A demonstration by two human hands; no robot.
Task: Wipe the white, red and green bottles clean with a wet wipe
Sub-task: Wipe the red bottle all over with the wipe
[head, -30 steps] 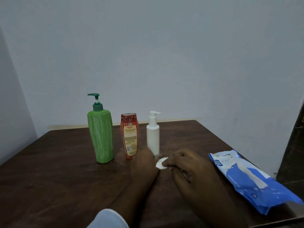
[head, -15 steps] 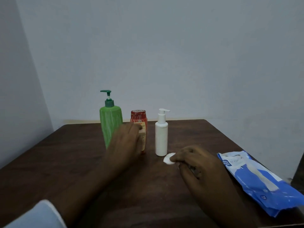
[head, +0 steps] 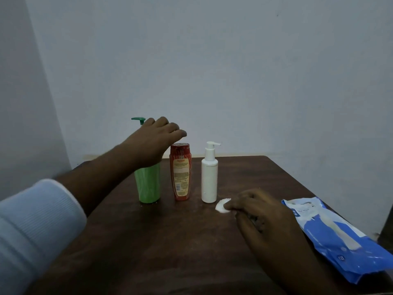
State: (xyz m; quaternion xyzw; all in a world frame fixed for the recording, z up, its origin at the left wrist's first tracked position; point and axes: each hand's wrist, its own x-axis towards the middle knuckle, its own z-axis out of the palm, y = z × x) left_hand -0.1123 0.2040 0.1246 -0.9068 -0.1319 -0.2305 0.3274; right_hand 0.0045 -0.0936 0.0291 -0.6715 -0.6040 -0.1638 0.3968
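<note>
Three bottles stand in a row on the dark wooden table [head: 148, 241]: a green pump bottle [head: 148, 184] at the left, a red bottle [head: 180, 173] with a yellow label in the middle, a white pump bottle [head: 209, 177] at the right. My left hand [head: 152, 141] hovers above the red bottle's cap and in front of the green bottle's top, fingers relaxed, holding nothing. My right hand [head: 257, 211] rests on the table just right of the white bottle and pinches a small folded white wet wipe [head: 221, 206].
A blue and white wet-wipe pack [head: 340, 237] lies at the table's right edge. A plain wall stands right behind the table, and another wall runs along the left. A dark object [head: 388, 226] shows at the far right.
My left hand has risen from the table near the white bottle, passed the red bottle's front and now hangs above its cap. The right hand stays put with the wipe.
</note>
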